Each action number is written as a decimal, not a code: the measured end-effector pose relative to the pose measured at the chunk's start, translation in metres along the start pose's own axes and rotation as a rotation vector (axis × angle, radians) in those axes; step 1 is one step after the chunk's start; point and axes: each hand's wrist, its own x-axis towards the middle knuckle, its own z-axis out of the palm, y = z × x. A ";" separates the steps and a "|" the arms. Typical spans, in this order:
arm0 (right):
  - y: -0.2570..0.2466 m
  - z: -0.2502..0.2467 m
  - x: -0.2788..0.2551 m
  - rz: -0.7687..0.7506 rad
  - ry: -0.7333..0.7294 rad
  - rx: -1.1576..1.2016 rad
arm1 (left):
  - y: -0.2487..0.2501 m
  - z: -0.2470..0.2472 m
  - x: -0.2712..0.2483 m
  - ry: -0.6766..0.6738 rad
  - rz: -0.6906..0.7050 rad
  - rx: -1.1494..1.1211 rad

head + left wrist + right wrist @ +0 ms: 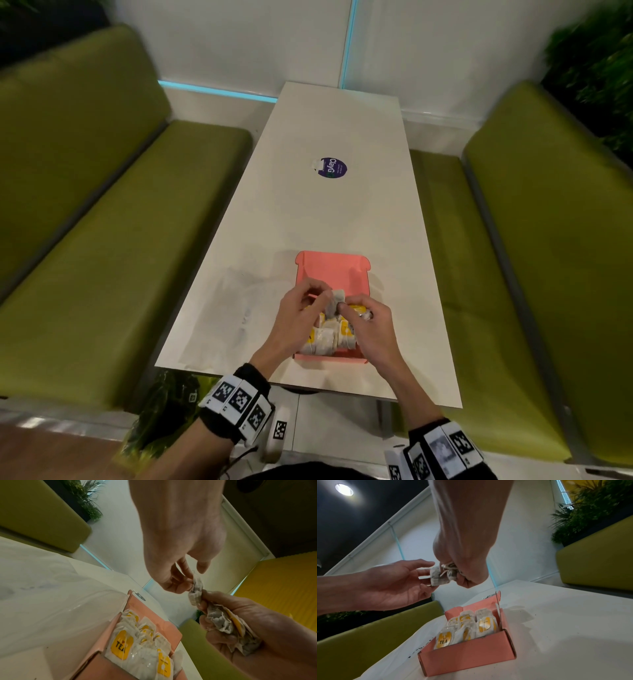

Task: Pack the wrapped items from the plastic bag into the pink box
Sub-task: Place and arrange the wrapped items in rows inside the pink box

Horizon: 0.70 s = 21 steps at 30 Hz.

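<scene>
The pink box point(329, 358) stands open near the table's front edge, and several wrapped tea bags point(323, 339) with yellow labels stand inside it. Above the box my right hand point(346, 308) grips a crumpled bunch of tea bags point(221, 622). My left hand point(325, 295) pinches one tea bag point(195, 586) that sticks out of that bunch. The right wrist view shows the same: right hand point(462, 574), the bunch point(451, 573), left hand point(426, 574), and the box point(467, 660) below. The clear plastic bag point(239, 301) lies flat just left of the box.
The white table point(342, 222) runs away from me, with a round purple sticker point(331, 168) at its middle. Green padded benches point(102, 257) flank it on both sides. Plants stand behind the benches.
</scene>
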 end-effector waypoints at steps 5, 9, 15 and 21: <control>-0.003 -0.004 -0.003 0.028 0.036 0.062 | 0.003 -0.003 -0.001 -0.012 -0.036 -0.016; -0.006 -0.005 -0.005 0.027 0.015 0.114 | 0.005 -0.003 -0.004 -0.009 -0.082 -0.051; 0.002 -0.014 -0.004 0.095 0.044 0.216 | 0.010 -0.005 -0.004 0.036 -0.120 -0.116; 0.004 -0.018 -0.009 0.054 -0.094 0.219 | 0.006 -0.002 -0.006 0.008 -0.127 -0.068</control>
